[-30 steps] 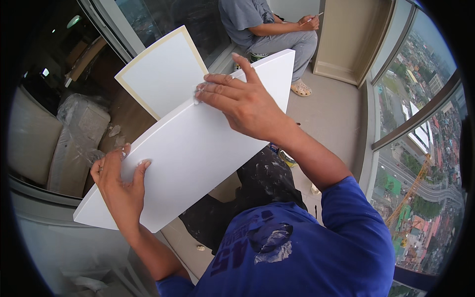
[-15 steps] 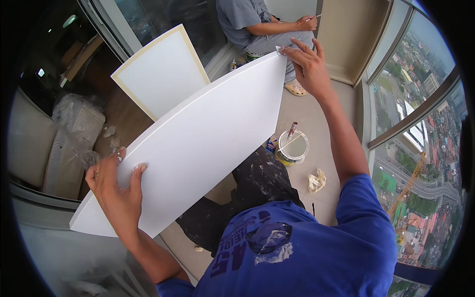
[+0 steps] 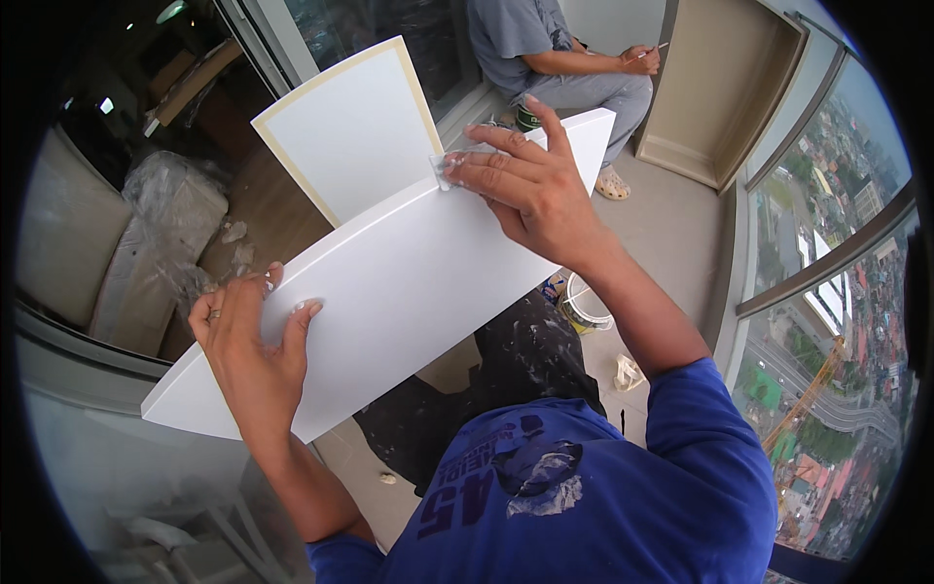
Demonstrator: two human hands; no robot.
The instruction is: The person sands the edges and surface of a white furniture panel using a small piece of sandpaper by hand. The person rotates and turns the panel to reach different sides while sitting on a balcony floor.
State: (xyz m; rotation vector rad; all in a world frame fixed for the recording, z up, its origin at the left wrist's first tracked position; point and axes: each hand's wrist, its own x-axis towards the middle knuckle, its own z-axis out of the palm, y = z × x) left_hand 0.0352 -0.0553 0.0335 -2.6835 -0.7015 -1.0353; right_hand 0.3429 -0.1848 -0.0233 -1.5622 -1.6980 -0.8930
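Observation:
A long white panel lies tilted across my lap, its narrow edge facing up and away from me. My left hand grips it near the left end, thumb on the face and fingers over the edge. Midway along that edge, my right hand presses a small pale grey flat piece against it. The fingers lie over the piece, so its exact kind cannot be made out. White smudges mark the fingertips of both hands.
A white board with a tan border stands behind the panel. By my right knee are a bucket and a crumpled pale scrap. A seated co-worker holds a thin stick, near a beige tray-like frame. Windows line the right.
My right hand has slid leftward along the panel's edge with the pale piece, from the far right end to the middle. My left hand keeps its grip.

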